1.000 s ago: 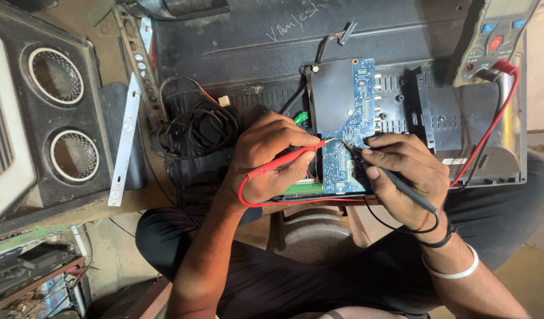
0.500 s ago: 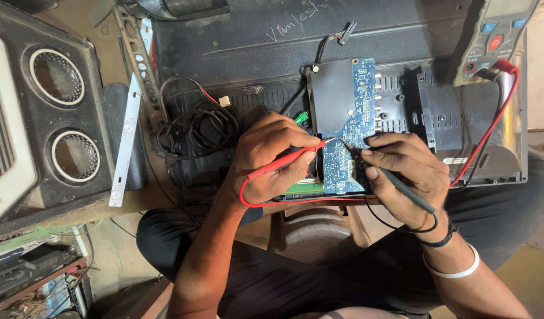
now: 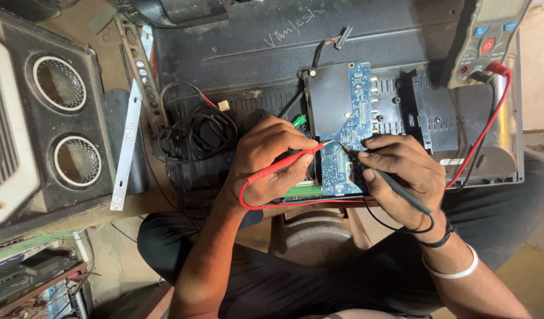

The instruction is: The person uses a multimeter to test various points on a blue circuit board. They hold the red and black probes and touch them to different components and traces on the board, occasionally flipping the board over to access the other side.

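A blue circuit board [image 3: 350,127] lies on the back of a black flat-panel device [image 3: 272,65]. My left hand [image 3: 267,160] grips a red test probe [image 3: 286,163], its metal tip touching the board near its left edge. My right hand [image 3: 405,177] grips a black test probe [image 3: 396,183], tip also on the board, close to the red tip. Red and black leads run from the probes to a multimeter [image 3: 487,38] at the top right.
A speaker cabinet [image 3: 44,118] with two round openings stands at the left. A white LED strip [image 3: 127,147] and a tangle of black cables [image 3: 195,133] lie between it and the device. My legs in dark trousers are below, with a stool [image 3: 310,233] between them.
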